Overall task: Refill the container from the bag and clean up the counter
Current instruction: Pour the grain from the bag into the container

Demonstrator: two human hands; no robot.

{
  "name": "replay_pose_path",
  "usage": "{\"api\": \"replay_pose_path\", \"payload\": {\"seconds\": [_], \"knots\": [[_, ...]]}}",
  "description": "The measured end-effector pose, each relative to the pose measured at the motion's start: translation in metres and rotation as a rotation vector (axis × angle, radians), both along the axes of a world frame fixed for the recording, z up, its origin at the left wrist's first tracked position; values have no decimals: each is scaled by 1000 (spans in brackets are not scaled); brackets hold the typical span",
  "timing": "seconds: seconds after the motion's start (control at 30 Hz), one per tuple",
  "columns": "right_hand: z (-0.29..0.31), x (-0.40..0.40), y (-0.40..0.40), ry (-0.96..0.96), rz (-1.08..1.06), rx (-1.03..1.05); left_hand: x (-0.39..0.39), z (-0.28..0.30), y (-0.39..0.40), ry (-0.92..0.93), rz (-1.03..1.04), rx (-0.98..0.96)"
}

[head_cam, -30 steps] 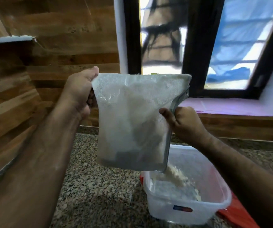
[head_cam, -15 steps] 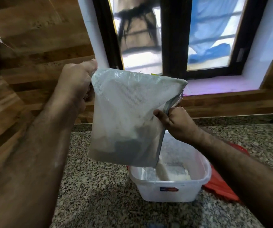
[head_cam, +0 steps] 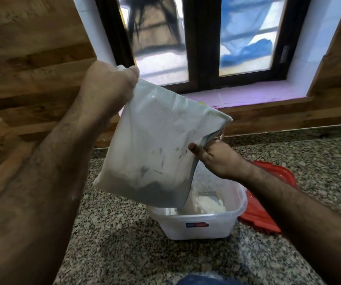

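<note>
A translucent white plastic bag (head_cam: 155, 140) hangs tilted over a clear plastic container (head_cam: 198, 225) on the granite counter. My left hand (head_cam: 108, 87) grips the bag's upper corner, raised high. At the bag's open right edge, my right hand (head_cam: 217, 157) pinches the plastic. White flour pours from the bag's lower corner into the container, where a pale heap (head_cam: 204, 202) lies. More flour sits in the bag's lower part.
A red lid (head_cam: 264, 210) lies flat on the counter just right of the container. The speckled granite counter (head_cam: 124, 243) meets a wooden wall at the left and back. A dark-framed window (head_cam: 198, 38) with a white sill sits behind. Blue fabric shows at the bottom edge.
My left hand has lifted the bag's corner higher, so the bag tilts more steeply to the right. The flour heap in the container has grown. The view has shifted downward.
</note>
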State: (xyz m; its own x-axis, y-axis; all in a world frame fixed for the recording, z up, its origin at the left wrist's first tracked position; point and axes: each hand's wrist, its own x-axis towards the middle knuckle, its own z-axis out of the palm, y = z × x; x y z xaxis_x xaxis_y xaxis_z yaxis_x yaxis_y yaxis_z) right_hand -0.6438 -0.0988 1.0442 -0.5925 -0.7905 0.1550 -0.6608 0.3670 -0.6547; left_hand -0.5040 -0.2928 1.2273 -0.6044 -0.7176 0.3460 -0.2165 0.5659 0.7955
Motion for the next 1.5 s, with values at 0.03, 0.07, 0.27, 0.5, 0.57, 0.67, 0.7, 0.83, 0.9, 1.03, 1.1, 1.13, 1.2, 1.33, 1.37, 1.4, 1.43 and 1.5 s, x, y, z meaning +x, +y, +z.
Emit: {"api": "replay_pose_path", "payload": {"seconds": [0.03,0.07,0.27,0.5,0.57,0.67,0.7,0.83,0.9,1.03,1.1,1.13,1.2,1.33,1.37,1.4,1.43,1.5], "knots": [[3,-1,3,-50,-16,72,-2,-1,3,-40,3,-41],[7,-1,8,-93,-17,159,-4,-1,5,-85,8,-86],[68,-3,41,113,-195,555,-18,-4,14,-243,48,-253],[118,3,45,120,-279,-46,-37,-5,40,-413,45,-494],[116,12,31,39,-119,-55,-42,-11,50,-439,33,-524],[96,15,11,73,-84,-54,-51,-20,55,-464,38,-590],[88,15,6,49,-108,-84,-53,-23,55,-481,38,-615],[55,11,-5,-68,-182,-216,-58,-36,59,-531,-9,-667],[40,10,-7,-68,-185,-292,-58,-44,58,-516,-38,-638],[11,7,-5,-135,-177,-428,-41,-57,44,-437,-78,-499],[-2,7,-6,-205,-232,-469,-23,-67,26,-381,-42,-441],[-9,8,-8,-273,-271,-505,-13,-75,15,-348,-12,-416],[-23,10,-11,-428,-354,-582,8,-97,-8,-310,58,-376],[-41,11,-14,-620,-452,-643,49,-157,-49,-395,220,-223],[-43,11,-14,-644,-473,-651,59,-172,-57,-397,262,-179],[-45,11,-13,-668,-489,-659,67,-186,-64,-389,293,-118],[-47,11,-14,-691,-503,-669,73,-197,-67,-363,307,-27],[-51,10,-14,-721,-525,-683,79,-217,-69,-233,276,233]]}}
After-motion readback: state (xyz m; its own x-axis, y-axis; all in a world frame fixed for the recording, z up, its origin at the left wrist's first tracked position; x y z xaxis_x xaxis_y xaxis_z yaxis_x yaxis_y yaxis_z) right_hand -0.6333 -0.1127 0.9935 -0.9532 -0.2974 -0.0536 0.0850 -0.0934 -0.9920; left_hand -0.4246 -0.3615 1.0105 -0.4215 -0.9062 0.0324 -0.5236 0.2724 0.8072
